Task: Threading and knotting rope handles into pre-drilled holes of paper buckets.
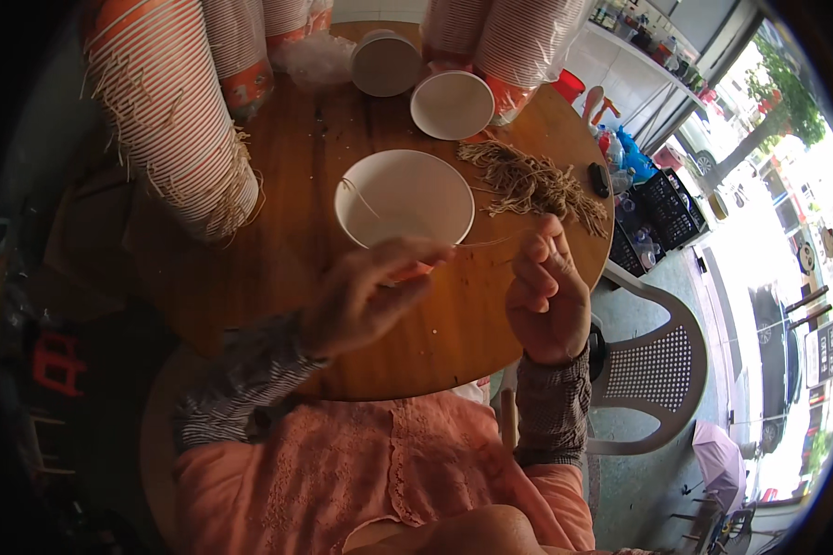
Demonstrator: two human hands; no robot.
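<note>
A white paper bucket (453, 185) with an orange outside stands in front of me, and a thin strand crosses its inside from the left rim. My left hand (370, 296) is at its near side. Its fingers are stretched out, with a gap to the thumb where some orange shows. From beside those fingertips a thin string (491, 243) runs right to my right hand (551, 296), whose thumb and fingers are pinched on it. Whether the string is tied to the bucket is hidden. Right of the bucket lies a heap of tan strings (537, 180).
At left leans a tall stack of orange-striped paper buckets (171, 120) with strings hanging from it. More bagged stacks (491, 42) and two loose buckets (452, 104) stand on the far side of the round wooden table (287, 185). A grey chair (652, 370) is at right.
</note>
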